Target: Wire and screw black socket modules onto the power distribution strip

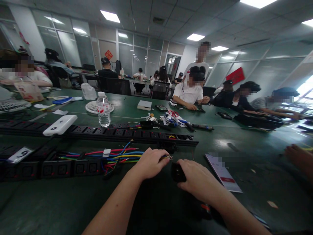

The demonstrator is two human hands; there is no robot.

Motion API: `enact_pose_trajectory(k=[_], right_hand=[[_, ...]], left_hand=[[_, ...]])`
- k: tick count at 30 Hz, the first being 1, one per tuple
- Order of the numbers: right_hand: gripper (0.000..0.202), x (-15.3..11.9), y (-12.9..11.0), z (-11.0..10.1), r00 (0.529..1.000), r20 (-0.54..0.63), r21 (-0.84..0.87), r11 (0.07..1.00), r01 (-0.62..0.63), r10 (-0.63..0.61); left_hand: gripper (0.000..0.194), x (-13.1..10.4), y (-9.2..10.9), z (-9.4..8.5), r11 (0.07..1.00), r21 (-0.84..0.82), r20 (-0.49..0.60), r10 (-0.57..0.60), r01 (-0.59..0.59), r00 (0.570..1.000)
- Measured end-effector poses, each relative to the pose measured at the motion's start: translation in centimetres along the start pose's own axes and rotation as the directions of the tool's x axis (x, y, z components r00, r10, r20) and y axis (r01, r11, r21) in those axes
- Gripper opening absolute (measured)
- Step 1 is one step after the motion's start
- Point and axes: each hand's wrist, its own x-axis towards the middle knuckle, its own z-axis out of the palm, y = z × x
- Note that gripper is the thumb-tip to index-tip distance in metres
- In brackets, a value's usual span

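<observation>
My left hand (153, 163) is closed around the ends of several coloured wires (129, 155), whose bare tips stick out past the fingertips. These wires run left into an opened black socket strip (70, 168). Close to the wire tips, my right hand (195, 178) is wrapped round a dark tool (178, 172) with a black end; the rest of it is partly hidden under the hand. Behind both hands lies a longer black socket strip (122, 133) with its right end open.
A water bottle (104, 111) and a white power bank (60, 125) stand left of centre. Red scissors (173, 114) lie among scraps. A phone-like panel (223, 173) is at right, near another person's hand (297, 158). People sit across the green table (156, 202).
</observation>
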Motion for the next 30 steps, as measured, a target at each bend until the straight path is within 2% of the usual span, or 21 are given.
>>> enact_pose_trajectory(k=[2,6,10,12,14,19,24,30], right_hand=[[0.044,0.6,-0.5,0.9,0.999,0.026,0.015,1.000,0.027,-0.027],[0.068,1.0,-0.5,2.5,0.999,0.039,0.078,0.996,0.035,-0.038],[0.090,0.7,0.5,2.6,0.997,-0.074,0.177,0.984,0.014,-0.001],[0.079,0.9,0.8,2.4,0.984,-0.167,0.216,0.976,-0.018,0.056],[0.057,1.5,0.6,2.2,0.970,-0.222,0.247,0.968,-0.039,0.096],[0.017,3.0,-0.7,2.1,0.978,-0.201,0.312,0.950,0.014,0.051],[0.013,3.3,-1.1,2.0,0.979,-0.198,0.349,0.937,0.019,0.054],[0.012,3.2,-1.7,2.0,0.976,-0.203,0.228,0.973,-0.027,0.074]], left_hand=[[0.028,-0.1,-0.1,0.0,1.000,0.000,0.008,0.002,-0.002,1.000],[0.025,-0.1,-0.2,0.3,1.000,-0.017,0.042,0.009,-0.008,0.999],[0.023,-0.1,-0.3,0.5,1.000,-0.006,0.070,0.010,-0.010,0.998],[0.023,-0.1,-0.2,0.5,1.000,0.010,0.077,0.013,-0.014,0.997],[0.022,-0.1,-0.2,0.5,0.999,0.029,0.087,0.012,-0.014,0.996],[0.021,-0.1,-0.4,0.7,0.998,0.052,0.100,0.017,-0.022,0.995],[0.022,-0.1,-0.3,0.8,0.996,0.084,0.115,0.009,-0.019,0.993],[0.021,0.0,-0.3,0.8,0.996,0.089,0.089,-0.003,-0.005,0.996]])
